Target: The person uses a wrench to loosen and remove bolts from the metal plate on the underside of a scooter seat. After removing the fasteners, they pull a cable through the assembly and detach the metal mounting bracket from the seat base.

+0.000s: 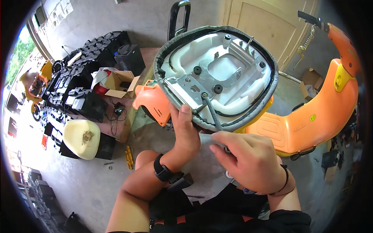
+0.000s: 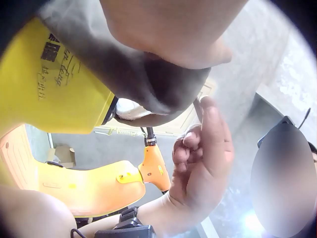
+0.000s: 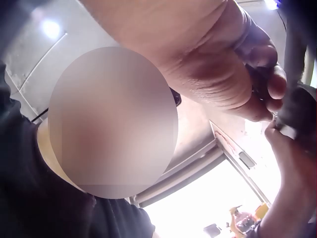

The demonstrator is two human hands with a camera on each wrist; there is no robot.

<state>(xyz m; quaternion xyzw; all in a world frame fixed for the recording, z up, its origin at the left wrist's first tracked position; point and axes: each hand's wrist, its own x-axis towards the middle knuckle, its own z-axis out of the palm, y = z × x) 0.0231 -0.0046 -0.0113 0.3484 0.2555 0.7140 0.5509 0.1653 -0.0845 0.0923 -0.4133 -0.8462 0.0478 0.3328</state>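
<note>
A scooter seat (image 1: 233, 105) is tipped up, its underside facing me. Dark cover wraps the rim around a white base, where a metal plate (image 1: 227, 79) carries bolts and black rubber feet. My left hand (image 1: 184, 134) grips the near left rim, thumb up at the edge; the other fingers are hidden behind the seat. With curled fingers my right hand (image 1: 250, 159) holds a grey socket wrench (image 1: 211, 112), whose far end meets a bolt on the plate. In the left wrist view, the right hand (image 2: 205, 158) is close by the dark seat cover (image 2: 163, 89).
An orange scooter body (image 1: 307, 124) extends right, with a yellow box (image 2: 59, 84) beneath the seat. Black batteries (image 1: 85, 62) and an open carton (image 1: 118, 83) stand on the left. Closer in are a cream seat foam (image 1: 81, 138) and a yellow part (image 1: 129, 157) on the floor.
</note>
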